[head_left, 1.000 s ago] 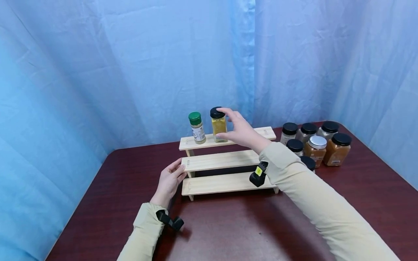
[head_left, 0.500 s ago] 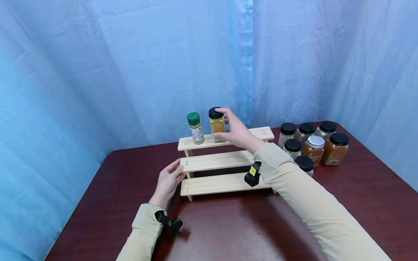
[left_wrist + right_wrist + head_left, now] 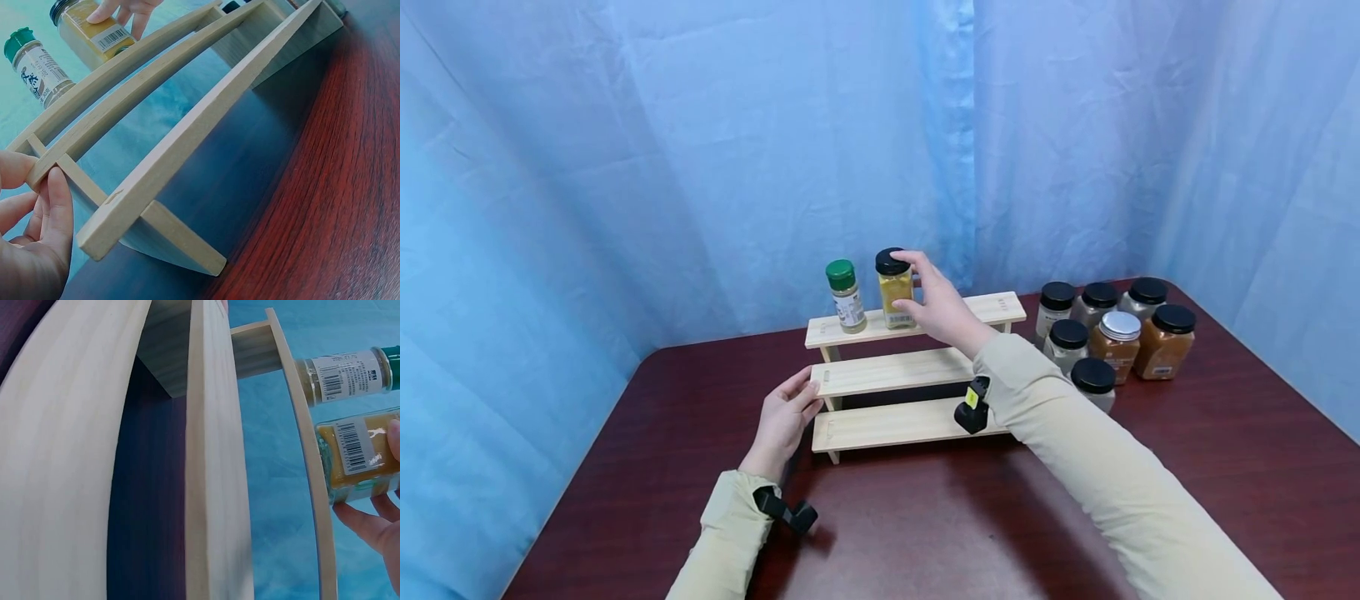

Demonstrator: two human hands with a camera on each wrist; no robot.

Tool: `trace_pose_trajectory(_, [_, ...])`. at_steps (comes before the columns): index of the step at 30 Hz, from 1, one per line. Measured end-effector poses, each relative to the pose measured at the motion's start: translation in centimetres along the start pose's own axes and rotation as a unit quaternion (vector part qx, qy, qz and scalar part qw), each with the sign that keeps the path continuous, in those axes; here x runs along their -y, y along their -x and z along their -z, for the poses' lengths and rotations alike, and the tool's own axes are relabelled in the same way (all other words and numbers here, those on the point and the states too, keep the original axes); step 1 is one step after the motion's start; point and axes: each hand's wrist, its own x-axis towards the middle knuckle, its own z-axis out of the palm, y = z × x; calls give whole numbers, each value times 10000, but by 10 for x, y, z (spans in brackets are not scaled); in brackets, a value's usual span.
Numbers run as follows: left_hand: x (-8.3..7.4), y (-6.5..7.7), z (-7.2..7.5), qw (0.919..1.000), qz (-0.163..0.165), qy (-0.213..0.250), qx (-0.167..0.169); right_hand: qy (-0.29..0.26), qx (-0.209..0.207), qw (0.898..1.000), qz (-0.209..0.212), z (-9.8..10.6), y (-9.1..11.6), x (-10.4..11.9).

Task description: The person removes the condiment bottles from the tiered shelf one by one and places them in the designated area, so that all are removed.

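Observation:
On the top tier of a three-tier wooden rack (image 3: 887, 374) stands a square spice jar (image 3: 893, 293) with yellow contents and a black lid. My right hand (image 3: 947, 307) grips it from the right side, index finger over the lid and thumb lower on the front. In the right wrist view the base of the jar (image 3: 356, 450) sits at the edge of the board. My left hand (image 3: 782, 417) pinches the left end of the middle tier between thumb and fingers. To the left of the jar stands a round spice bottle (image 3: 847, 304) with a green cap.
Several jars stand on the dark red table (image 3: 625, 467) at the right, among them a silver-lidded brown jar (image 3: 1114, 350) and a black-lidded brown jar (image 3: 1165, 346). A blue curtain (image 3: 775, 167) hangs behind the rack.
The head view has drifted slightly, and my right wrist and forearm have shifted a little left. Both hands keep their grips; the jar stays at the same distance from the green-capped bottle.

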Motion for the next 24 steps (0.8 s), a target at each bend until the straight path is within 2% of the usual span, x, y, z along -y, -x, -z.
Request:
trace_pose_trajectory(11, [2,-3,1,10000,-16,-50,-64,-23,-371,9991,206,-5,6,0])
trace_pose_trajectory(20, [0,0,1,9999,-22,99,-14,166,-729,9912,1094,-14,15,-2])
trace_pose_trajectory(24, [1,0,0,10000,-16,97,5,168,-1004,9866,1274,-17,20,-6])
